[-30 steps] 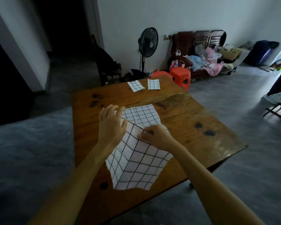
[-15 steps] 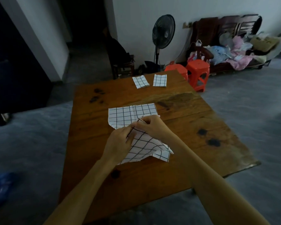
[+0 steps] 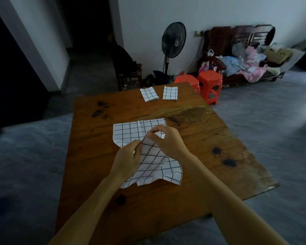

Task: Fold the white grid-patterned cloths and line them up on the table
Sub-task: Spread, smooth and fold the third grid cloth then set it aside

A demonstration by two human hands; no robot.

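At the centre of the wooden table [image 3: 99, 174], both bare forearms extend forward from the lower edge of the view and converge over the unfolded grid cloth [image 3: 131, 129]. The left hand [image 3: 126, 160] is held palm-down, its thumb and forefinger closed in a pinch on a cloth edge near the middle of the fabric. The right hand [image 3: 167, 140] sits just beyond it and slightly higher, wrist bent, fingers curled with thumb and forefinger closed on a raised bit of the same cloth. The two hands are close together, almost touching.

The far portion of this cloth lies flat on the table; the near portion is rumpled and doubled over itself beneath the hands, its grid lines running diagonally.

No brand, label or readable writing is visible on any item.

Count of cloths: three. One is being handled; two folded cloths lie near the far table edge, the left folded cloth [image 3: 149, 94] and the right folded cloth [image 3: 170, 93], side by side and apart, the left one slightly skewed.

Behind the table stand two orange stools [image 3: 210, 85] and one black pedestal fan [image 3: 174, 39].
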